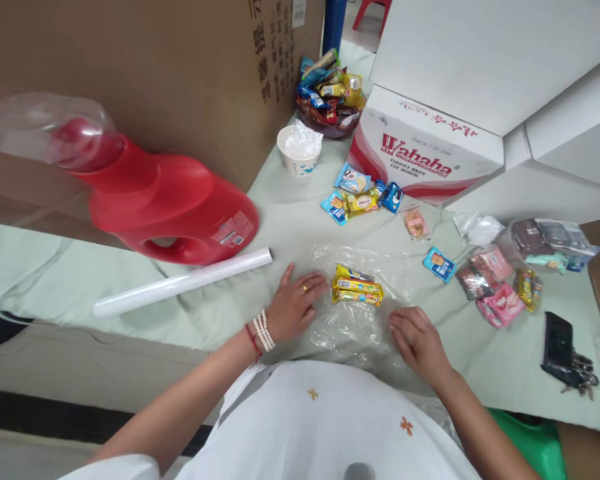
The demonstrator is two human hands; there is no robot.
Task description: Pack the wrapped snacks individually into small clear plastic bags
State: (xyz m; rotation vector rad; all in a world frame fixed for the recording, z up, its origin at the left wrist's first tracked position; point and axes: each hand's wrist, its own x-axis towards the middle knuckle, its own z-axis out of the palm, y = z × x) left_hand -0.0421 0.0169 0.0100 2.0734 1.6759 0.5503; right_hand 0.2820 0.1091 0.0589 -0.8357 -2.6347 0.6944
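Note:
A sheet of clear plastic film [351, 333] lies spread and wrinkled on the table before me. On its middle sits a small stack of yellow-wrapped snack bars [357, 287], side by side. My left hand [295, 303], with a ring and bead bracelets at the wrist, rests at the film's left edge, its fingers stretched out and apart. At the film's right edge, my right hand [419, 342] has its fingers curled together in a pinch on the film. Neither hand touches the bars.
A white roll [185, 283] and a red jug [175, 207] lie left. Behind are a paper cup [300, 163], a snack bowl [330, 123], loose packets [363, 200] and a Wahaha carton [420, 153]. Rightward lie more packets [500, 307], a dark phone-like object [559, 347] and keys [584, 377].

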